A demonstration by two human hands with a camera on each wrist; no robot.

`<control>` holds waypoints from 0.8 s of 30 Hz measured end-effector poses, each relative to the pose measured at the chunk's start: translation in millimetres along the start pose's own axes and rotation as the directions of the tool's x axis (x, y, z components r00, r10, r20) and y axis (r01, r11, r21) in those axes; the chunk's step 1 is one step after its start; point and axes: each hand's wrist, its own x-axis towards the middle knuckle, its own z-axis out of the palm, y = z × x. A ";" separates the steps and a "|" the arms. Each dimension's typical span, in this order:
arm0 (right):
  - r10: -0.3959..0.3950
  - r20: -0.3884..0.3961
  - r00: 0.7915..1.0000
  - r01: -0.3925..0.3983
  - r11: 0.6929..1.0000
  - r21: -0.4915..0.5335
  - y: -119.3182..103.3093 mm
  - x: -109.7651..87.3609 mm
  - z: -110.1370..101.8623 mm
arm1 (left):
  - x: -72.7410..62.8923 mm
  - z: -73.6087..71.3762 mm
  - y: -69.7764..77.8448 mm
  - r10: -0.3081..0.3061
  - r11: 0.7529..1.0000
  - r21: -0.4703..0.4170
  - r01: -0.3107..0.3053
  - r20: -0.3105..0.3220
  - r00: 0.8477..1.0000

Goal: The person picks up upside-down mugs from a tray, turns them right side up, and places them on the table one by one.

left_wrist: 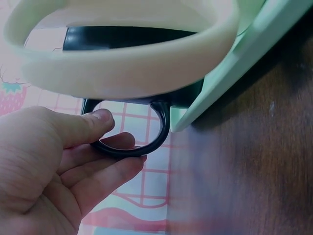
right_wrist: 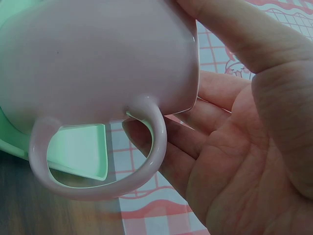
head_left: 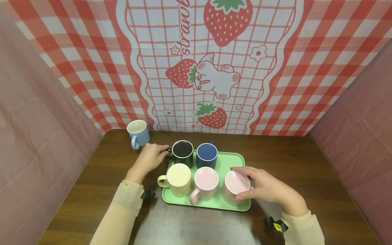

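My left hand (head_left: 149, 157) pinches the handle of a black mug (head_left: 182, 153) at the back left of a green tray (head_left: 234, 157). In the left wrist view, thumb and fingers meet the black handle (left_wrist: 164, 129), partly behind a pale yellow loop in front. My right hand (head_left: 267, 189) spans the top of a pink mug (head_left: 234, 189) at the tray's front right, thumb on its near side, fingers on its far side. That mug's handle (right_wrist: 102, 190) points toward the palm. Between them stand a second pink mug (head_left: 206, 183), a yellow mug (head_left: 180, 180) and a dark blue mug (head_left: 207, 156).
A light blue mug (head_left: 141, 134) stands off the tray at the table's back left, its handle toward the front. The brown wooden table (head_left: 306, 170) ends at a strawberry-patterned cloth (head_left: 196, 68) behind. Pink cloth (head_left: 39, 136) hangs on both sides.
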 end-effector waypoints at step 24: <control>0.043 0.027 0.999 -0.043 0.999 0.018 -1.8 -0.4 -0.8 | 0.1 -0.8 3.9 0.030 1.000 0.010 -0.029 -0.074 0.997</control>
